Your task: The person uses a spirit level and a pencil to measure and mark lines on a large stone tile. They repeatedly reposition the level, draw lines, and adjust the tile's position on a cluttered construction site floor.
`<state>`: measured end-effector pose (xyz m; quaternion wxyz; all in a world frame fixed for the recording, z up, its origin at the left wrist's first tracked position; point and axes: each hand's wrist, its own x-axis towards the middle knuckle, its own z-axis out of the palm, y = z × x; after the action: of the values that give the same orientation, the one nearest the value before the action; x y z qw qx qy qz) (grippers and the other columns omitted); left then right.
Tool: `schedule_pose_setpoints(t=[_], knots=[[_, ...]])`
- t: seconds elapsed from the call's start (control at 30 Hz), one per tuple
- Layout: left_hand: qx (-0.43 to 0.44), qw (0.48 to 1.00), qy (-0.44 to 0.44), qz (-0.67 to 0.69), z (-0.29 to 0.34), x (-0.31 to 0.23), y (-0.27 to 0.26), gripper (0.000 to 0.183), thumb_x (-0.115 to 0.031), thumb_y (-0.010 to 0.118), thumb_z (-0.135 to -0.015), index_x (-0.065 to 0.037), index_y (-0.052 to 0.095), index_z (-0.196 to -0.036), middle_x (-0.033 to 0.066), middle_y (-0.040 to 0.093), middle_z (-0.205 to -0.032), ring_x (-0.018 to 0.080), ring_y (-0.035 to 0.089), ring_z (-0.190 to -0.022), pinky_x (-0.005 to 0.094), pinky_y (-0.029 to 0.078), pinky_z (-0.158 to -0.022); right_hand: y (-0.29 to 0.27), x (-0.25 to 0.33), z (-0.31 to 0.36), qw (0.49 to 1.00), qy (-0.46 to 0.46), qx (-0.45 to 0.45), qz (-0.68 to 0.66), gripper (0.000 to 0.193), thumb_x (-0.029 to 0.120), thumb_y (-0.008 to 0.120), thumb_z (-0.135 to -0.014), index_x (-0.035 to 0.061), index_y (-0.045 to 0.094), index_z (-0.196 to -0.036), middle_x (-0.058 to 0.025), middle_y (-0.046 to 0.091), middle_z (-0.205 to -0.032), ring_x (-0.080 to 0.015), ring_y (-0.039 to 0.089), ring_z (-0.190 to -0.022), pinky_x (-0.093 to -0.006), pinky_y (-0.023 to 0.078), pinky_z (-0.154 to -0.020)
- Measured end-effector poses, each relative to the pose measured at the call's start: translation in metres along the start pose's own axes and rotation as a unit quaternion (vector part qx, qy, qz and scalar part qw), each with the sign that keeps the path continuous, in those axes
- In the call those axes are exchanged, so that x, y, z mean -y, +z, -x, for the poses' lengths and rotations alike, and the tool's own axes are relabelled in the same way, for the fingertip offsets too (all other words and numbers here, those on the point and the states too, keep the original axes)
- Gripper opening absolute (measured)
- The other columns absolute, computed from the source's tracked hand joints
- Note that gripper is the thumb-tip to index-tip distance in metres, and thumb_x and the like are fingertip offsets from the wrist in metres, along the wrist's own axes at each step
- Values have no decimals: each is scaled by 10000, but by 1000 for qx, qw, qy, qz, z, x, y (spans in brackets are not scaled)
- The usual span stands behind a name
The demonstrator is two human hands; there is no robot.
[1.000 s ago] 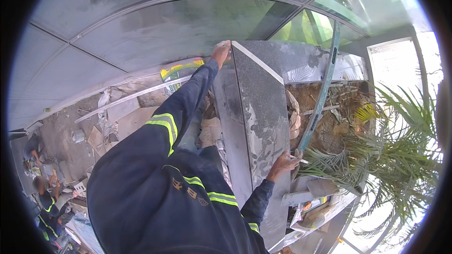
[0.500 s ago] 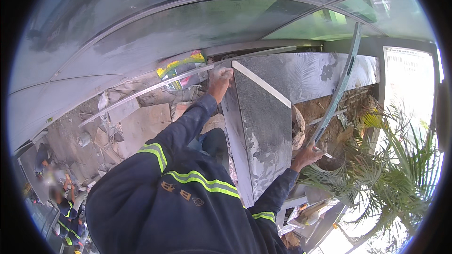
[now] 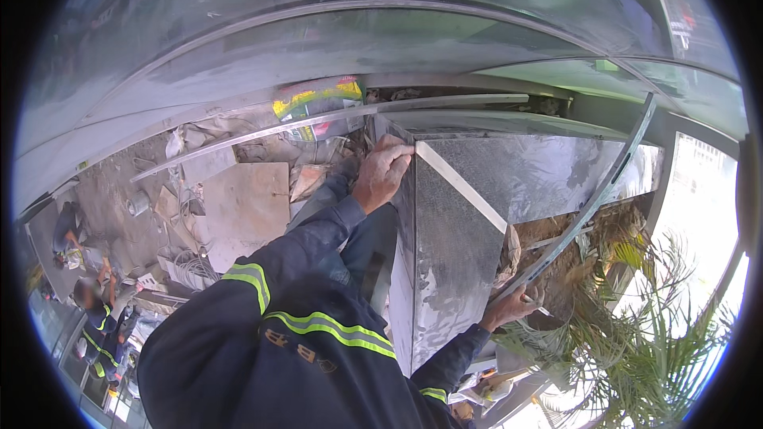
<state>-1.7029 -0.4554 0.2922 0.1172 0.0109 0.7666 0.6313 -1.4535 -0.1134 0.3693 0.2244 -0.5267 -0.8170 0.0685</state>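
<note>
My left hand (image 3: 383,172) is closed at the corner of a grey stone-topped ledge (image 3: 461,250), its fingertips against the end of a narrow pale strip (image 3: 461,184). That strip lies diagonally across the ledge where its two arms meet. To the right, my right hand (image 3: 513,307) grips the near end of a long, slotted greenish straightedge (image 3: 600,196), whose far end slants up toward the glass. A small thin white item (image 3: 544,311) shows by the right fingertips; I cannot make out what it is. Wet-looking patches mark the stone.
A long metal bar (image 3: 262,137) runs along the glass wall (image 3: 318,48). Behind it lies a colourful sack (image 3: 318,103). Boards (image 3: 246,210) and rubble cover the left floor. Palm fronds (image 3: 644,326) spread at the right. Other people (image 3: 99,322) work at the far lower left.
The whole view has shifted, so the ledge and both hands appear lower. My left hand has its fingers bent lower over the corner. My right hand still holds the straightedge.
</note>
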Motion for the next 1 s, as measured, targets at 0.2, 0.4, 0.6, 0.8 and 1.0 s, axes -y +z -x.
schedule_pose_setpoints(t=[0.2, 0.4, 0.6, 0.8, 1.0], knots=[[-42, 983, -100, 145, 13, 10, 6, 241, -153, 653, -993, 31, 701, -1141, 119, 585, -1104, 226, 626, -940, 329, 511, -831, 30, -1, -51, 998, -3, 48, 38, 622, 263, 737, -931, 8, 478, -1436, -166, 578, -1120, -280, 551, -900, -464, 454, -830], [-41, 997, 9, 65, -14, -17, 8, 281, -217, 700, -1000, -7, 722, -1185, 89, 573, -1120, 185, 633, -927, 293, 543, -799, 92, -17, -143, 992, -42, 112, -40, 885, 440, 789, -889, -40, 389, -1515, -219, 558, -1162, -342, 576, -1051, -481, 462, -937], [-99, 993, -13, 60, -25, -12, 21, 227, -186, 743, -952, 40, 731, -969, 101, 596, -975, 203, 595, -861, 334, 487, -747, 144, -28, -197, 987, -10, 151, -54, 1014, 483, 811, -855, -100, 323, -1527, -248, 589, -1220, -359, 604, -1073, -480, 473, -948], [-85, 996, -28, -12, -17, -7, 29, 313, -149, 703, -962, 40, 532, -781, 137, 525, -804, 271, 513, -736, 415, 401, -667, 165, -55, -224, 991, 3, 108, -79, 950, 467, 839, -819, -134, 402, -1411, -232, 609, -1149, -342, 609, -1042, -448, 482, -931], [-80, 994, -76, 8, -12, -12, 14, 163, -150, 696, -974, -9, 615, -980, 67, 544, -828, 172, 480, -640, 330, 419, -596, 163, -55, -236, 989, 9, 138, -56, 788, 400, 857, -802, -109, 478, -1270, -229, 640, -1146, -315, 619, -1028, -400, 479, -953]])
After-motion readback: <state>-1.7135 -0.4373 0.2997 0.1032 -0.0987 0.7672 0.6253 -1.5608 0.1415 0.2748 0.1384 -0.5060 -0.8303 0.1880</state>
